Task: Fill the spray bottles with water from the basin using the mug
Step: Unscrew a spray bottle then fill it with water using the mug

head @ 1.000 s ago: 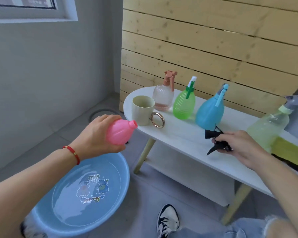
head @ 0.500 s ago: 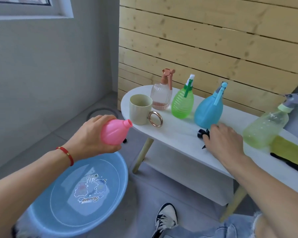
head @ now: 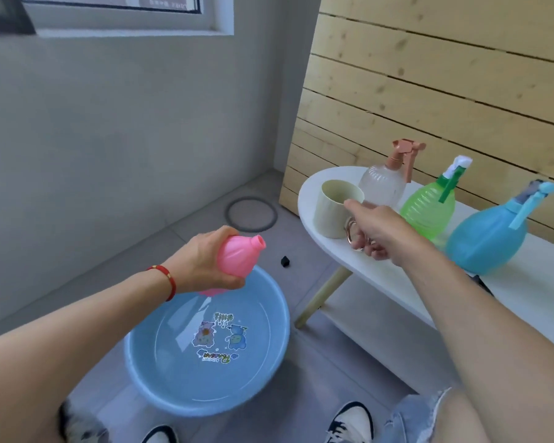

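Observation:
My left hand (head: pixel 202 260) grips a pink spray bottle (head: pixel 237 260) with no spray head, its open neck tilted up to the right, above the far rim of the blue basin (head: pixel 135 362) of water on the floor. A cream mug (head: pixel 330 209) with a gold ring handle stands at the left end of the white table (head: pixel 381 276). My right hand (head: pixel 381 231) is at that handle, with fingers curled through the ring and the forefinger over the rim. A clear bottle (head: pixel 384 183), a green one (head: pixel 429 209) and a blue one (head: pixel 486 241) stand behind it.
A small black piece (head: pixel 285 261) lies on the grey floor between basin and table. A round floor drain (head: pixel 251 214) sits near the wall corner. My shoes (head: pixel 352 420) are at the bottom edge. A wooden slat wall backs the table.
My right hand let go of the black spray head on the table and moved left to the mug's handle. The view turned left and down; the pink bottle stays in my left hand.

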Tool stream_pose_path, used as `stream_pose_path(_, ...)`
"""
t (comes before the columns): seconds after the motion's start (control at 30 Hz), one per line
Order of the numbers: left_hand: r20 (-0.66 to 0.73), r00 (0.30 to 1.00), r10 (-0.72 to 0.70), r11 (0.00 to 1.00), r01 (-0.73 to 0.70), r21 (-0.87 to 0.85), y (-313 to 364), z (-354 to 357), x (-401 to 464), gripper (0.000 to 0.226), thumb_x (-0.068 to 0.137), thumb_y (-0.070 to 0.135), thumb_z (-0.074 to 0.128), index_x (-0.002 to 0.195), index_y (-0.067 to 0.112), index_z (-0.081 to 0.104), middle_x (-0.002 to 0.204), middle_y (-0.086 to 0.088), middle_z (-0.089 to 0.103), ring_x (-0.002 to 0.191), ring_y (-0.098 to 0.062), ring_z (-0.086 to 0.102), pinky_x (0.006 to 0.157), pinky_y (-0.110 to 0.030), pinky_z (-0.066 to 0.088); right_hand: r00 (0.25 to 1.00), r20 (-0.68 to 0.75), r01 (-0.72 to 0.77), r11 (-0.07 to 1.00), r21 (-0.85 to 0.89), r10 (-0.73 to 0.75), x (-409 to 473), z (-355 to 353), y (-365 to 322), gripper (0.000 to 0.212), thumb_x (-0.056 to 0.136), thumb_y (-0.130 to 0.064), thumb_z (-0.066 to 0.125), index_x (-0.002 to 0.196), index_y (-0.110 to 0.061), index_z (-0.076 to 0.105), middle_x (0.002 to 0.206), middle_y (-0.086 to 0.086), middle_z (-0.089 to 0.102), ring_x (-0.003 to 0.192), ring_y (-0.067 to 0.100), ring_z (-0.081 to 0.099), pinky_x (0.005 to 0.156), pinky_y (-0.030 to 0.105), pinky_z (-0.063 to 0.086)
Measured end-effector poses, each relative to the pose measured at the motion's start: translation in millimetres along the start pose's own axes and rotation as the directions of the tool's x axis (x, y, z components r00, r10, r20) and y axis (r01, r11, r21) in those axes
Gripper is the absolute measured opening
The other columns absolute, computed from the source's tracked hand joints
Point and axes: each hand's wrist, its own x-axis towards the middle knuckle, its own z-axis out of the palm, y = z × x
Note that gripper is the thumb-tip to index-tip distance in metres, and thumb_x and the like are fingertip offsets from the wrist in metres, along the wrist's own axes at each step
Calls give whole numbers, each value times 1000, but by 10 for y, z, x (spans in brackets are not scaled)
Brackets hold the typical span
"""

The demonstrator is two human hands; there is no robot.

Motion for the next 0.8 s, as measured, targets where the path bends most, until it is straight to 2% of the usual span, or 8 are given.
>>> stream_pose_path(0.07,33,996,-80,997,81,-3,-157,-34,-38,70,63,38,92,122,29,54,104,9,64,93,-16,63,67,-16,45,997,77,-20,999,35,17,-21,-17,-30,40,98,-55,47,82,-18,54,64,5,58,40,18,44,44,18,38)
stream_pose_path(0.17,102,973,-205,978,207,-4,-400,-79,-69,71,64,43,91,123,33,54,108,7,65,96,-16,64,70,-24,51,989,144,6,1000,20,-9,-121,52,-143,48,101,-60,44,82,-17,54,74,5,50,52,21,51,47,25,49)
stream_pose_path(0.27,182,934,-307,952,298,74,-586,-112,-89,73,63,49,91,124,36,55,114,6,65,102,-19,63,83,-31,54,968,218,123,992,30,-127,-226,261,-318,46,105,-52,41,75,-19,51,76,4,45,67,24,55,55,33,58)
stream_pose_path(0.37,210,891,-403,913,377,156,-709,-174,-121,74,63,51,91,127,37,55,119,7,65,108,-21,61,89,-31,52,942,274,211,977,-38,-193,-242,644,-469,41,104,-43,43,72,-18,50,75,8,48,67,22,53,63,35,62)
stream_pose_path(0.47,217,853,-474,875,429,223,-851,-220,-198,76,62,53,90,128,37,56,120,7,66,110,-22,62,93,-33,52,916,382,166,983,-81,-123,-164,1198,-478,35,100,-37,45,71,-18,50,70,8,49,63,23,52,63,35,61)
stream_pose_path(0.6,238,799,-552,827,490,274,-1008,-172,-304,79,63,53,89,129,31,53,121,2,65,111,-26,62,94,-35,53,840,536,45,974,-221,83,45,2004,-75,16,95,-24,45,81,-17,50,76,4,50,72,26,50,64,30,50)
stream_pose_path(0.7,272,786,-555,827,487,281,-1032,-120,-305,82,62,55,89,132,33,52,124,3,64,115,-26,61,95,-35,52,858,506,138,909,-392,88,224,2572,424,22,97,-19,42,97,-10,62,93,12,61,81,30,58,70,32,41)
stream_pose_path(0.8,314,778,-544,835,469,287,-1033,-70,-271,86,62,56,89,136,35,50,127,4,63,117,-26,61,97,-36,52,943,331,166,831,-531,24,273,3021,851,30,96,-14,47,117,-4,65,114,18,68,116,40,58,76,33,37)
